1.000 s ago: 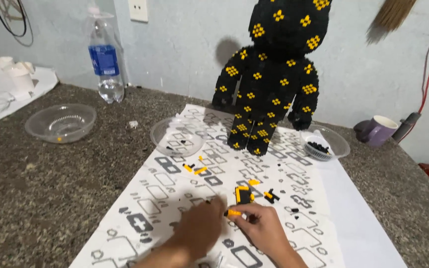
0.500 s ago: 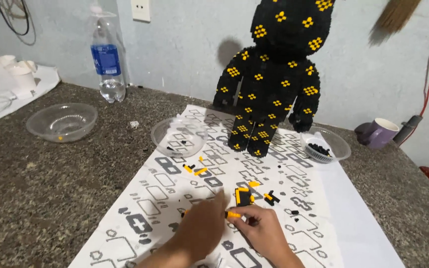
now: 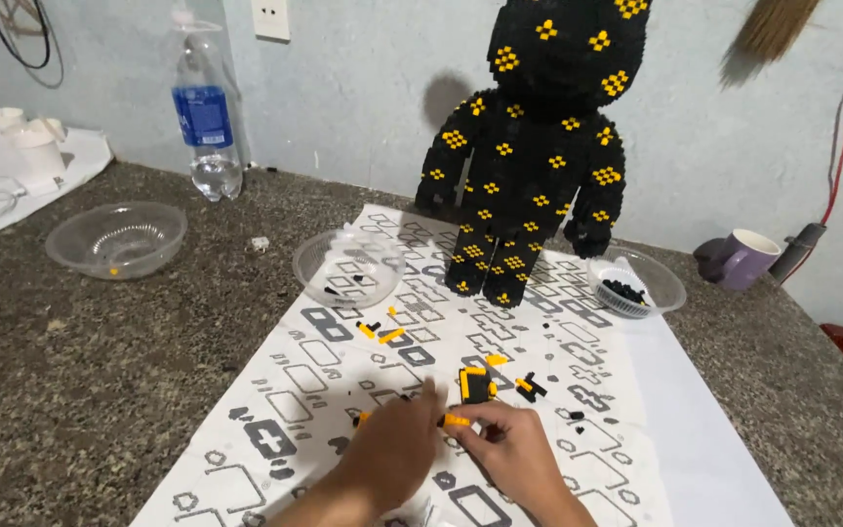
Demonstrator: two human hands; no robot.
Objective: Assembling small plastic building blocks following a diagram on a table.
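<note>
Your two hands are down at the near edge of the patterned sheet (image 3: 343, 390), working close together. Your right hand (image 3: 514, 459) pinches a small yellow brick piece (image 3: 457, 421) between thumb and fingertips, holding it just off the paper where you can see it. Your left hand (image 3: 392, 459) is curled over with the index finger poking out toward that same piece, probably steadying or lining it up; I can't tell if anything is tucked in that palm.

Right above your fingers sits a little black-and-yellow sub-assembly (image 3: 476, 385), with a few loose yellow and black bits (image 3: 381, 332) scattered further up the sheet, all within easy reach. The big black bear figure with yellow patches (image 3: 529, 156) stands upright at the far end of the sheet, near the wall. Clear bowls keep the parts sorted: one (image 3: 636, 283) just right of the bear holds black pieces, another (image 3: 348, 266) sits left of it, and a third (image 3: 117, 237) is off on the stone counter (image 3: 70, 390). A water bottle (image 3: 205, 117) and a purple mug (image 3: 739, 259) stay well away at the back.
</note>
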